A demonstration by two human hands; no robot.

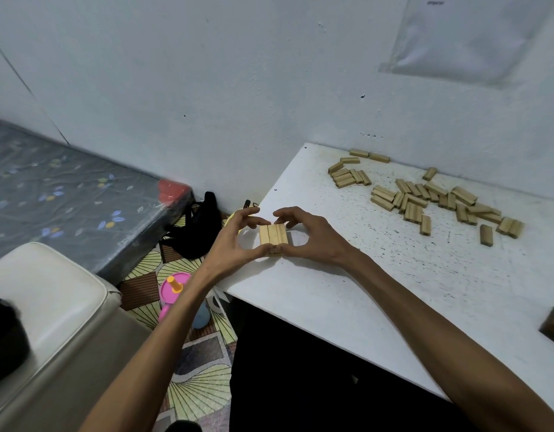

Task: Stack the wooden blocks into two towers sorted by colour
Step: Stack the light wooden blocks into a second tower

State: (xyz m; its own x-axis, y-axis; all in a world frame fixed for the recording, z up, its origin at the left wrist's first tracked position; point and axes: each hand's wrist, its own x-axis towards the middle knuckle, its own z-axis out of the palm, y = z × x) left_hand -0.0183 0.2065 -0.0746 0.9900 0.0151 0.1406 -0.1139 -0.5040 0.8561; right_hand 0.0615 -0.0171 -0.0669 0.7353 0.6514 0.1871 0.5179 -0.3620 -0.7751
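Two bare forearms (425,322) reach in from the bottom edge, nearest the lens.
White plastered wall (238,88), scuffed, with small dark marks.
White worktop (347,300), speckled with black flecks, set against the wall.
Mattress (67,194) at left, grey floral cover under clear plastic.
Cream cushioned seat (51,307) at lower left.
Patterned floor mat (194,388) between the seat and the worktop.
Pale sheet (469,42) fixed to the wall at upper right; its print is too blurred to read.
Loose wooden blocks (440,201), all light wood, scattered at the worktop's far side.
Black bag (198,229) on the floor by the wall.
Pink toy base with an orange peg (175,284) on the mat.
Left hand (235,241) and right hand (313,235): each curled round the block stack (273,234), thumbs at its near end, fingertips at its far end.
The stack sits near the worktop's left edge, three blocks side by side on top, with a lower layer showing beneath.
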